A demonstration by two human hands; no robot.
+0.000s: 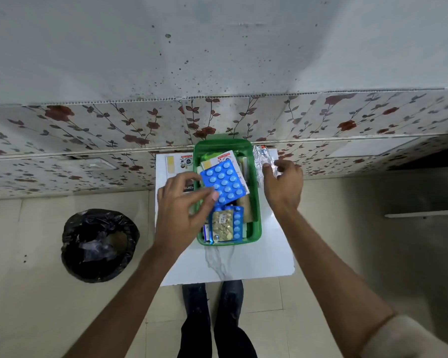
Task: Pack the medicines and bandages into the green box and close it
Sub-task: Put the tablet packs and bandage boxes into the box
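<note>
The green box (256,223) stands open on a small white table (256,259), holding several medicine packs. A large blue blister strip (224,183) lies tilted on top, and my left hand (184,205) has its fingertips on the strip's near-left corner, fingers spread. Smaller blue strips with a gold pack (226,226) lie at the box's near end. My right hand (282,187) reaches past the box's right side and touches a silver foil strip (263,158) lying on the table at the far right. White boxes (219,158) sit deeper in the box.
A flat white card or lid with stickers (177,165) lies on the table left of the box. A bin lined with a black bag (98,245) stands on the floor at left. A flower-patterned wall (114,130) rises just behind the table. My feet (212,301) are below the table's near edge.
</note>
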